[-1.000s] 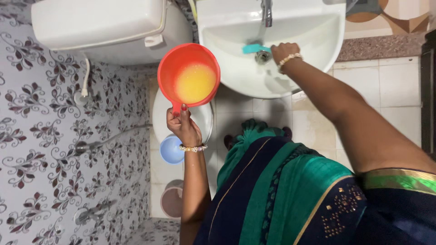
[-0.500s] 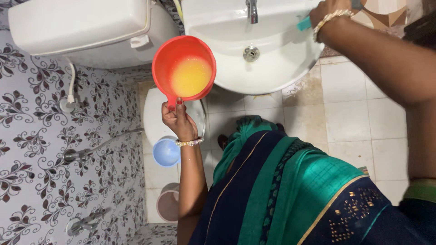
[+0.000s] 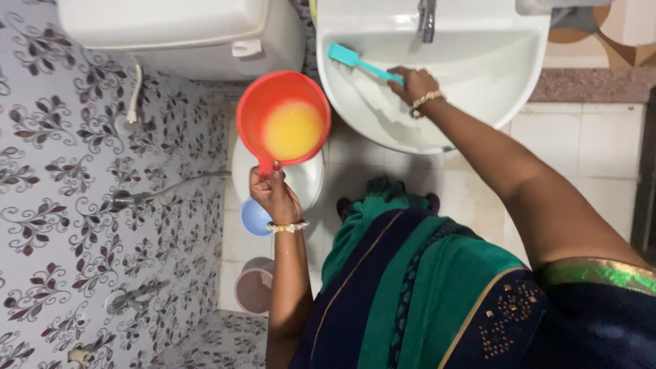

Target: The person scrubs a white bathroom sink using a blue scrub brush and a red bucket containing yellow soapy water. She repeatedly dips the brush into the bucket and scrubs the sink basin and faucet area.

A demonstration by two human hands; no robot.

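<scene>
A teal brush is gripped by its handle in the right hand, whose fingers are closed around the handle's near end; the bristle head is stretched out beyond the fingertips and is pressed against the inner wall of the white washbasin, up toward the rim on the side facing the left hand. Half a second earlier this hand and the brush were held up at the far outer edge of the basin, clear of the bowl; they have since been brought back across and down inside it, with the brush now laid nearer the rim than the drain, where it was seen a second ago. A metal tap is seen just above the right hand. A red-orange mug with yellowish liquid in it is held by its short handle in the left hand, closed tightly with the thumb on top; the mug is kept level just beside the basin's rim, much as in both earlier frames. A beaded bracelet is worn on each wrist. Behind the left hand a white toilet bowl is seen, and just below that hand a small blue mug and a brownish bucket are found on the tiled floor. A white cistern is seen above the mug.
</scene>
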